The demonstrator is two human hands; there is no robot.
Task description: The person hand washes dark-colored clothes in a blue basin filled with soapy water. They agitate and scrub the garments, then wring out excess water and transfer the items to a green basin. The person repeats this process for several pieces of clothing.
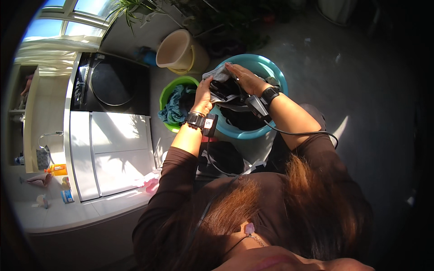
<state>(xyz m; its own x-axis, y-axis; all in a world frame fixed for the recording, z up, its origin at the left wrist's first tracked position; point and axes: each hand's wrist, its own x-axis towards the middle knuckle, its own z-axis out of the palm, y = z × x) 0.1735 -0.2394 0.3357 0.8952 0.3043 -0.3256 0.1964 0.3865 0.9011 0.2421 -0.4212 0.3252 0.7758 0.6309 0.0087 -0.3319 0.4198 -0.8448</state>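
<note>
Both of my hands are above a light blue plastic basin with dark clothes in it. My left hand grips the near-left edge of a grey and black garment, thumb on top. My right hand is at the garment's other side, fingers stretched out along it; how firmly it holds the cloth is hard to see. Left of the blue basin stands a green basin with a teal cloth and darker cloth inside. Each wrist wears a black strap with a cabled device.
A cream bucket with a yellow handle stands behind the basins. At the left are a black front-loading washing machine, white cabinet drawers, a faucet and an orange bottle. Potted plants hang over the back.
</note>
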